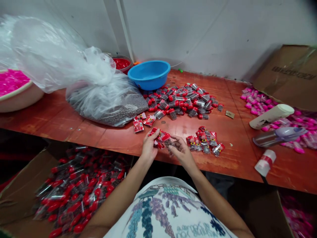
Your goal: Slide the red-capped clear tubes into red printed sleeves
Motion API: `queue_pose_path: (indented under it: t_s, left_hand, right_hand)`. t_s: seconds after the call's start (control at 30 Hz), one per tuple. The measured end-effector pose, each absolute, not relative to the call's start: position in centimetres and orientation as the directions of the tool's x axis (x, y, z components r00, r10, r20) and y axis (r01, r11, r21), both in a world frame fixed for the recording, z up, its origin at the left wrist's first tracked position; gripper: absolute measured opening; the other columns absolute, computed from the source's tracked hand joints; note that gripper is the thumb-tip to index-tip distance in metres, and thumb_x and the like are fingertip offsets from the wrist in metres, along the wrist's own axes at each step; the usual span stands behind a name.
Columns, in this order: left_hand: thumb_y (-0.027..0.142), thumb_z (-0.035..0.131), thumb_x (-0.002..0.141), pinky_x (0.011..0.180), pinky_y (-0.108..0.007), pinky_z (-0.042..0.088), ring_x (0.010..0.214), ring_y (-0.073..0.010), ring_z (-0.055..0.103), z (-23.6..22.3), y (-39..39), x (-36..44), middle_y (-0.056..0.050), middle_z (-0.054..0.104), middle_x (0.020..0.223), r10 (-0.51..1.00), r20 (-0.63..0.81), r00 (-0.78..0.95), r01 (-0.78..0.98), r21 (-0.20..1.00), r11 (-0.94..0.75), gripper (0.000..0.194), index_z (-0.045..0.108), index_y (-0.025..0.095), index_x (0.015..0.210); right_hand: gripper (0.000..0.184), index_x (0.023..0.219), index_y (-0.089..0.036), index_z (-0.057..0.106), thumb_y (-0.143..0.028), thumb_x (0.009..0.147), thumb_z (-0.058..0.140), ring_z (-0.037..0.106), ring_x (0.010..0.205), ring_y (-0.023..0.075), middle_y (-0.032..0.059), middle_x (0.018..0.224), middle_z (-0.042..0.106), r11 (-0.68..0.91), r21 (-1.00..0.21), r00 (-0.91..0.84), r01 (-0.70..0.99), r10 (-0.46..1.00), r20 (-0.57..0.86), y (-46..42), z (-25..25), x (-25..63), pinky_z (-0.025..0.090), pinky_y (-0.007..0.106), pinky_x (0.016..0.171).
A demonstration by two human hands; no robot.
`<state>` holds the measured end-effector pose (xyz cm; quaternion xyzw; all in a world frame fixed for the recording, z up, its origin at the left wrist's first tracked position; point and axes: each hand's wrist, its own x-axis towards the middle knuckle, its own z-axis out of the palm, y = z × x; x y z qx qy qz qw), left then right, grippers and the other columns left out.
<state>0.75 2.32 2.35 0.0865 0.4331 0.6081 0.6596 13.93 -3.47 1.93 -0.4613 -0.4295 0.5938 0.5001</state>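
My left hand (149, 147) is closed on several small red printed packets (155, 132) near the table's front edge. My right hand (182, 150) pinches a small clear container with a red cap and dark beads (167, 140), held against those packets. Right of my hands lies a group of filled red packets (203, 140). Flat red packets (138, 126) rest just beyond my left hand. Farther back is a heap of red-capped clear containers (183, 100) with dark contents.
A knotted plastic bag of dark beads (106, 105) and a blue basin (148, 74) stand behind. Pink containers (262, 102), a paper roll (271, 116), a bottle (277, 136) and a white roll (265, 162) lie right. Below left, a carton (19, 195) holds more red-capped containers.
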Motion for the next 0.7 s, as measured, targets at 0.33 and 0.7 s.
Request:
queue_pose_path:
  t_s: [0.33,0.7]
  left_hand:
    - [0.016,0.083,0.055,0.058,-0.022,0.049,0.057,-0.0099,0.060,3.8,0.7,0.9,0.002,0.065,0.069,0.950,-0.309,-0.036,-0.610,0.760,0.224,0.033,0.061,0.014,0.080]
    - [0.019,0.084,0.054,0.060,-0.023,0.051,0.059,-0.0108,0.061,4.5,0.6,1.2,0.001,0.066,0.073,0.962,-0.272,-0.001,-0.565,0.794,0.224,0.039,0.062,0.014,0.086]
  right_hand:
    - [0.039,0.116,-0.026,0.055,-0.031,0.078,0.064,0.055,0.065,0.0127,-0.0002,0.084,0.059,-0.081,-0.977,-0.033,-0.195,0.997,-0.076,-3.8,2.5,14.5,0.051,0.024,0.054]
    - [0.039,0.118,-0.025,0.060,-0.030,0.079,0.064,0.057,0.068,0.0128,0.0022,0.094,0.065,-0.068,-0.987,-0.034,-0.145,0.997,-0.064,-3.9,2.6,15.6,0.050,0.024,0.057]
